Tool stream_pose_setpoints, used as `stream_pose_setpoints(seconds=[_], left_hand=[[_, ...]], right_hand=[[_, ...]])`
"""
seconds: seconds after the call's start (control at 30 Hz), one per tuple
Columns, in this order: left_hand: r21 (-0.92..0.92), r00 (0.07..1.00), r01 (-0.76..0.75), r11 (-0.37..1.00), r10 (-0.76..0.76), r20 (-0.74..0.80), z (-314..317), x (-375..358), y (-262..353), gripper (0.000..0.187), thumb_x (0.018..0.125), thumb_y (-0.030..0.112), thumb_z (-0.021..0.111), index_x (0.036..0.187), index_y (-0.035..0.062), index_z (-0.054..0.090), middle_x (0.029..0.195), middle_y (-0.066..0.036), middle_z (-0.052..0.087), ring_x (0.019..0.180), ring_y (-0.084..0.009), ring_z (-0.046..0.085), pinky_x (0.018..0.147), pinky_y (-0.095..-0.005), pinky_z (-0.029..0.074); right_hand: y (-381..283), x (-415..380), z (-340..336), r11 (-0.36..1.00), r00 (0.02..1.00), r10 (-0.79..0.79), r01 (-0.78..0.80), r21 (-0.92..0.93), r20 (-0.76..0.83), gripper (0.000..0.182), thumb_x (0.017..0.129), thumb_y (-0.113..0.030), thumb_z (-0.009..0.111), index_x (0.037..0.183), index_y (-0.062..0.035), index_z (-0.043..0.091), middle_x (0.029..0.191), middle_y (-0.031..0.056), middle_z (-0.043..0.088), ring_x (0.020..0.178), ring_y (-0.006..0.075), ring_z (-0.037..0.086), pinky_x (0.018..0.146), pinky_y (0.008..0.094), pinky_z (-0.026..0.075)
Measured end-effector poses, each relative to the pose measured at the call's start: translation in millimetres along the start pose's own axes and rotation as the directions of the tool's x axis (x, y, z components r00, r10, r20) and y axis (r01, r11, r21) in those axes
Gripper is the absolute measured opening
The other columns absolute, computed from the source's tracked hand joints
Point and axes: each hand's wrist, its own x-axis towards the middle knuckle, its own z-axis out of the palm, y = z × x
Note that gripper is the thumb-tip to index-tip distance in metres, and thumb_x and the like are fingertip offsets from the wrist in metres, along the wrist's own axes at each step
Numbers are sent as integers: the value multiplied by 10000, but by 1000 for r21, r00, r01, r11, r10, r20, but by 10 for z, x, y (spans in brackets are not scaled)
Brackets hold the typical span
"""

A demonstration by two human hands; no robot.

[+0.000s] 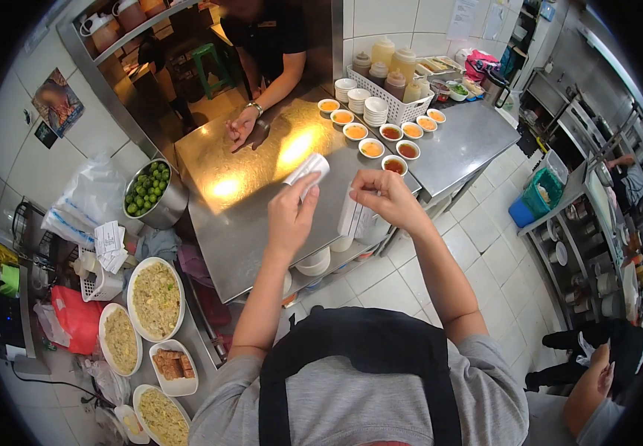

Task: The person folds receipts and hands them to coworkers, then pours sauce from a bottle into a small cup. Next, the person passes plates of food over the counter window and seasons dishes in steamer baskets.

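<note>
Over the steel counter [224, 256], my left hand [291, 215] is closed on a curled white paper slip [309, 169], pinched between thumb and fingers. My right hand [390, 197] pinches printed paper slips [354, 220] that hang down from its fingertips and look like receipts. The hands are apart, a short gap between them. Beyond them, small white bowls of orange sauce [371, 149] and dark red sauce [394, 165] stand on the counter.
Across the counter a person's hand [242, 128] reaches over the lit surface. At left are a pot of green citrus fruit [148, 189], plates of fried rice [156, 299], a dish of sliced meat [173, 369] and more slips [111, 245]. Sauce bottles fill a white basket [407, 111].
</note>
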Motion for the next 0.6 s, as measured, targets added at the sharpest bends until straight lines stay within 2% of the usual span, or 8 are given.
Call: stream_pose_setpoints(seconds=[0.07,0.1,0.13,0.2,0.23,0.37,0.47,0.6], left_hand=[[55,976,-215,975,217,-30,-34,90,85,258,859,225,506,1012,57,627,899,-183,629,842,-322,589,744,-346,454],[67,968,-234,970,226,104,-65,97,167,269,867,240,489,991,41,622,853,-174,622,847,-307,565,731,-342,432],[70,969,-232,970,225,103,-61,109,136,269,867,240,489,991,41,622,853,-174,622,847,-307,565,731,-342,432],[-6,902,-253,967,238,360,-45,149,62,306,887,269,473,1028,28,598,747,-142,587,653,-246,513,607,-315,401],[-46,909,-128,991,136,393,-55,144,85,294,894,272,478,942,3,589,683,-75,556,619,-174,486,577,-304,375],[-304,865,158,940,17,502,-29,211,24,261,858,241,541,772,-4,570,653,-28,504,659,-67,440,609,-251,377],[-304,832,78,949,106,545,-28,314,-20,242,851,221,552,780,-10,571,668,-4,523,673,-72,454,627,-248,390],[-355,770,150,923,116,627,-29,330,34,230,854,203,550,789,-17,564,681,-3,520,675,-70,449,627,-246,391]], right_hand=[[3,2,11,997,990,37,-46,64,133,88,809,-60,580,770,15,555,643,-28,527,613,33,457,545,207,368],[5,13,13,988,962,62,-97,120,264,76,816,-46,570,773,16,560,651,-32,534,614,24,457,549,195,369],[12,28,14,988,962,61,-96,122,267,76,816,-46,570,773,16,560,651,-32,534,614,24,457,549,195,369],[28,67,2,984,968,-12,-33,174,252,71,801,-43,583,774,23,580,639,-2,565,596,39,479,533,210,395],[15,88,-30,984,968,-12,-33,174,252,71,801,-43,583,774,23,580,639,-2,565,596,39,479,533,210,395],[7,171,-201,968,955,52,-120,221,290,71,813,-41,578,786,24,589,681,-12,583,617,23,504,542,185,399],[-32,247,-274,971,936,58,-133,197,348,73,820,-47,568,795,21,582,692,-18,584,617,13,506,539,175,390],[46,258,-252,993,924,2,-47,110,381,82,820,-65,562,792,10,577,688,-27,575,615,9,488,534,174,374]])
